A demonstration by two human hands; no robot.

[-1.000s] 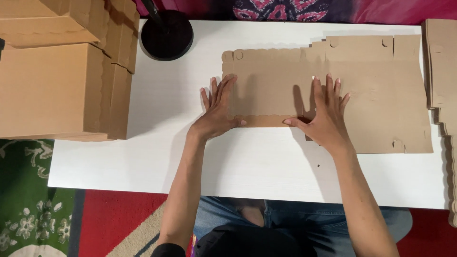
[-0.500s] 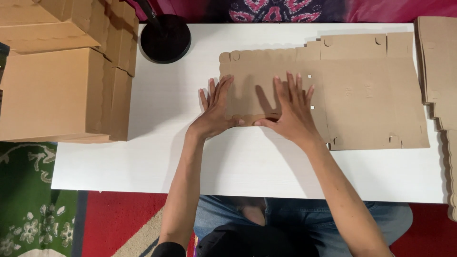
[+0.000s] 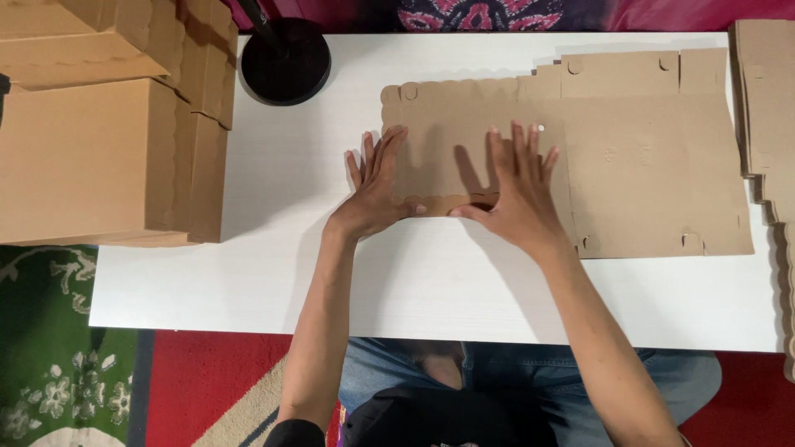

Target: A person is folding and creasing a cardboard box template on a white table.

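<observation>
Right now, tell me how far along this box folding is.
Done: folded boxes stacked at the table's left. In hand: left hand and right hand press flat on the cardboard blank, its scalloped near flap folded over. Left: that blank remains mostly flat; more blanks wait at right.

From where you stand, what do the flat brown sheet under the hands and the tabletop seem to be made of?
The flat sheet looks like matte brown cardboard: die-cut scalloped edges, tabs and crease lines; likely corrugated, though no edge shows it clearly. The tabletop looks like white laminate or painted board, smooth with a faint grain; which one is unclear.
</observation>
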